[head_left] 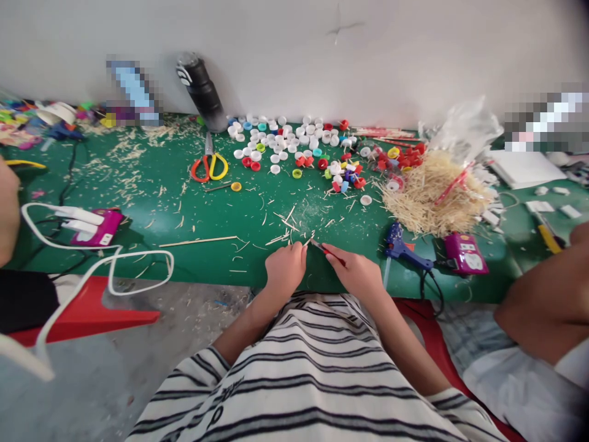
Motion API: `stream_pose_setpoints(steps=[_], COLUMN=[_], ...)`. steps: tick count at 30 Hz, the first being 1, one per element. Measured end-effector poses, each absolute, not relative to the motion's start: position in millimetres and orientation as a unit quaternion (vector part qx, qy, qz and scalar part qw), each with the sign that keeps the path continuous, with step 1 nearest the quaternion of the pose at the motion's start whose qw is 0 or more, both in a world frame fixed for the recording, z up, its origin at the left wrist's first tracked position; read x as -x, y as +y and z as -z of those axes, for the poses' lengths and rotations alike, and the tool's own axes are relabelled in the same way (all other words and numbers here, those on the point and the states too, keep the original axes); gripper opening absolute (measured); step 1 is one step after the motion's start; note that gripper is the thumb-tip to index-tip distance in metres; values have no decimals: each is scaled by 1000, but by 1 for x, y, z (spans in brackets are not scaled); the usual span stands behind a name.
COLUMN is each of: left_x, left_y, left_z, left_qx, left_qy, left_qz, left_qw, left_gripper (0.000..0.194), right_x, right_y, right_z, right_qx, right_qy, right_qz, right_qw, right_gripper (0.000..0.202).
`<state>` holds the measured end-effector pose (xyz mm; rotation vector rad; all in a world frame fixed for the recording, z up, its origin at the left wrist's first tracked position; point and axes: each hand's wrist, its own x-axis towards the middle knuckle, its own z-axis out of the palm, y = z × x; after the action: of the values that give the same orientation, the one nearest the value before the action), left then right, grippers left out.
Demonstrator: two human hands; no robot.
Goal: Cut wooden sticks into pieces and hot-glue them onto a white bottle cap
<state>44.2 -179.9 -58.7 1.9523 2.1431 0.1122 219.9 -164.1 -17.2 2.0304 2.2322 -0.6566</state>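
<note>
Close to the table's near edge, my left hand (286, 265) is closed in a pinch on a thin wooden stick (307, 242), whose pale tip shows past the fingers. My right hand (356, 270) is closed round a small knife (322, 247) with a red and dark handle. Its blade points at the stick, though whether they touch I cannot tell. Short wood slivers (288, 224) and shavings lie just beyond both hands. A longer thin stick (197, 241) rests on the green table (248, 209) to the left.
Scissors (209, 162), a black bottle (200, 92) and many bottle caps (280, 141) lie farther back. To the right are a heap of thin sticks (423, 193), a blue glue gun (405, 248) and a purple power socket (465, 253). A white cable (110, 255) loops at left. People sit on both sides.
</note>
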Motion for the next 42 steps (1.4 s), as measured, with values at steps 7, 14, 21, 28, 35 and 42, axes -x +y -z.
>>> stream_pose_setpoints(steps=[7, 14, 21, 28, 35, 42], left_x=[-44, -45, -47, -47, -46, -46], left_y=[-179, -176, -176, -176, -176, -174], left_z=[57, 58, 56, 54, 58, 61], left_qx=[-675, -673, -662, -665, -675, -676], left_qy=[728, 728, 739, 737, 729, 729], left_qz=[-33, -15, -3, -6, -16, -17], left_qw=[118, 130, 122, 125, 114, 105], left_gripper=[49, 46, 47, 48, 49, 47], right_x=[-214, -208, -205, -208, -211, -204], right_y=[-159, -153, -156, -163, -167, -156], right_z=[17, 25, 27, 25, 18, 26], right_qx=[-657, -651, -641, -645, -654, -643], right_qy=[728, 739, 752, 749, 738, 753], right_qz=[188, 166, 146, 149, 156, 125], right_qw=[52, 45, 38, 40, 62, 61], right_gripper=[44, 48, 49, 48, 49, 50])
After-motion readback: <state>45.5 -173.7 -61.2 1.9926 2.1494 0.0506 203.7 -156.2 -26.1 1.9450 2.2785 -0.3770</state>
